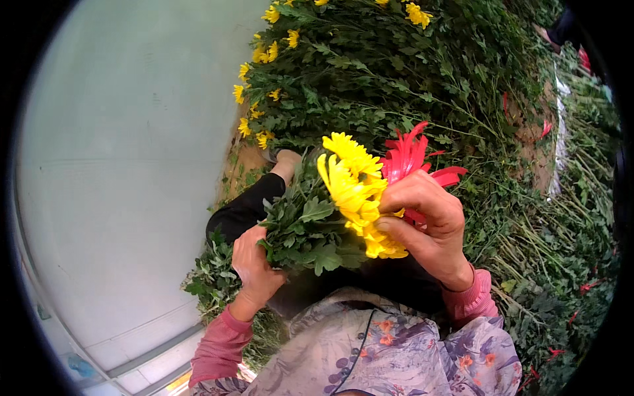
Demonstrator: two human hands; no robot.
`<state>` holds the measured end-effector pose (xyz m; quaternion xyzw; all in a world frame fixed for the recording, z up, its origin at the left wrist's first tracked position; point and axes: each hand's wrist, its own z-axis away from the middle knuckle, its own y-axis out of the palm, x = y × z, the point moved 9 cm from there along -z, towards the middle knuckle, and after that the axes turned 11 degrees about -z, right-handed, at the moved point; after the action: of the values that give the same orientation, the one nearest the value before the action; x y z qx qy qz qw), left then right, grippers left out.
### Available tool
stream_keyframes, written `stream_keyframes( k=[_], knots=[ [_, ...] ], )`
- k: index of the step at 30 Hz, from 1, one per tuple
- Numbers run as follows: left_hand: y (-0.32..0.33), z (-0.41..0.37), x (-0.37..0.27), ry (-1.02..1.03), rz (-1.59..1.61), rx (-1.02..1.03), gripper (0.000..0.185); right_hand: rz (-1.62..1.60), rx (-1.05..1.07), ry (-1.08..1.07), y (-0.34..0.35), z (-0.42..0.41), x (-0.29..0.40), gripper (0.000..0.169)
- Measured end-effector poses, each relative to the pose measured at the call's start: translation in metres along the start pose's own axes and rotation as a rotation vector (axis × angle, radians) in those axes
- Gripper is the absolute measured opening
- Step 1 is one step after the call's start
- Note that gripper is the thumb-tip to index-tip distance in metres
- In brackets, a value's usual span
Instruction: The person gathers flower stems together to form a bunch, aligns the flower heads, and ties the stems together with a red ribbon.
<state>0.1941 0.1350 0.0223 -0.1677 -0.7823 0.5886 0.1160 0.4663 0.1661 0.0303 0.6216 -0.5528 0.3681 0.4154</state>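
My left hand (255,262) grips a bunch of yellow chrysanthemums (317,232) by its leafy green stems, with the blooms pointing right. At the flower heads, my right hand (428,222) pinches a yellow petal or bloom edge between thumb and forefinger. A cluster of red plastic strips (406,156) fans out just behind and above my right hand; how it is held is hidden. The lower ends of the stems are hidden by my left hand and wrist.
A large pile of leafy chrysanthemum stems (396,74) lies ahead, with yellow blooms along its left edge. More cut stems (554,237) and scattered red strips (592,285) lie at right. A pale wall or panel (124,148) stands at left. Part of a person's dark clothing (567,29) shows at top right.
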Motion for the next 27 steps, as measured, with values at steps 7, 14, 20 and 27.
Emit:
stream_keyframes(
  k=[7, 14, 20, 27],
  knots=[
    [0.006, 0.001, 0.007, 0.003, 0.025, 0.040, 0.068, 0.020, 0.042, 0.098, 0.002, -0.003, 0.007, 0.014],
    [0.002, 0.003, 0.008, -0.025, 0.058, 0.014, 0.082, 0.041, 0.020, 0.325, 0.011, 0.002, -0.018, 0.028],
    [0.004, 0.007, 0.016, -0.040, 0.080, 0.038, 0.085, 0.008, -0.083, 0.286, 0.015, 0.002, -0.016, 0.023],
    [0.010, 0.005, 0.016, -0.011, 0.018, 0.151, 0.087, 0.382, 0.080, -0.321, 0.048, 0.031, 0.059, 0.015]
  ],
)
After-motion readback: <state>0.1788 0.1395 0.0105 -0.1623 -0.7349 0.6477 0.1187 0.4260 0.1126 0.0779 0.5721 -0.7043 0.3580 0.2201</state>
